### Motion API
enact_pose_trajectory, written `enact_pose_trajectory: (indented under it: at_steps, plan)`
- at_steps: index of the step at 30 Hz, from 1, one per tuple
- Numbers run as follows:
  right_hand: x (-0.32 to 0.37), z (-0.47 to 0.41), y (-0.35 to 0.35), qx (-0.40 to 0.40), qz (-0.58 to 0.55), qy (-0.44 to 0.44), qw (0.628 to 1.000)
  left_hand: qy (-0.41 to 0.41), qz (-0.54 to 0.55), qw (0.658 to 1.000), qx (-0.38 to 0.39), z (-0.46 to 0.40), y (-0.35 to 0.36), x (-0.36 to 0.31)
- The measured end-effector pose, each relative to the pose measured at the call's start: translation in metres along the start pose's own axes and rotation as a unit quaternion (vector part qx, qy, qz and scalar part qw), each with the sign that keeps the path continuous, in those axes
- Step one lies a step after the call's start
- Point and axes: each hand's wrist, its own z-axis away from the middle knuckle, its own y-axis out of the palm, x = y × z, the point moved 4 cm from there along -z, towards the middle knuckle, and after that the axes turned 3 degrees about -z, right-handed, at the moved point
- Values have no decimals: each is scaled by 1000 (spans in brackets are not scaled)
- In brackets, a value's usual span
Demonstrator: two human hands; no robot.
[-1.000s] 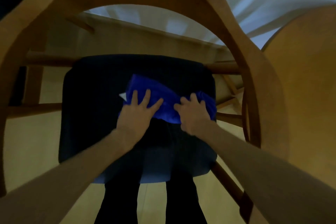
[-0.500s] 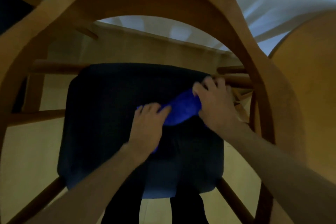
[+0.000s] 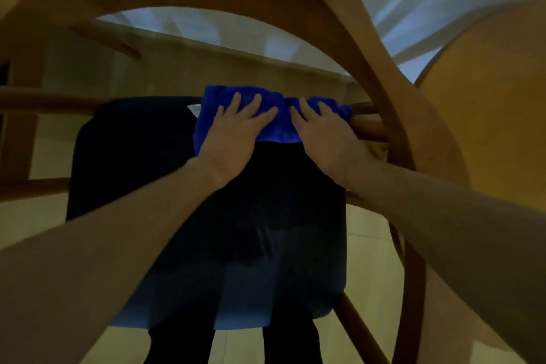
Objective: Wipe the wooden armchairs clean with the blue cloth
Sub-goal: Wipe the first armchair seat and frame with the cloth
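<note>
The blue cloth (image 3: 274, 115) lies at frame centre along the far edge of the armchair (image 3: 369, 47)'s dark seat cushion (image 3: 147, 186), pressed flat by the left hand (image 3: 233, 133) and right hand (image 3: 322, 133), fingers straight. A second chair back (image 3: 487, 103) fills the right edge, cut off. Dim light blurs the floor.

No lettering, label, brand, number or sign can be read anywhere in the dim head view. The small white tag (image 3: 193, 109) at the left edge of the bright blue cloth (image 3: 274, 127) may carry print, but it is too small and blurred to tell. The curved light-brown wooden armchair frame (image 3: 381, 91) shows no marking.
</note>
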Motion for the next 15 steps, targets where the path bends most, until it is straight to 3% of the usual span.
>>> enact_pose_trajectory:
  at_steps: [10, 15]
  plan:
    - [27, 108, 42, 112, -71, 60, 989, 45, -76, 994, 67, 84, 72, -42]
    - [44, 153, 59, 162, -110, 89, 977, 62, -60, 992, 91, 127, 104, -61]
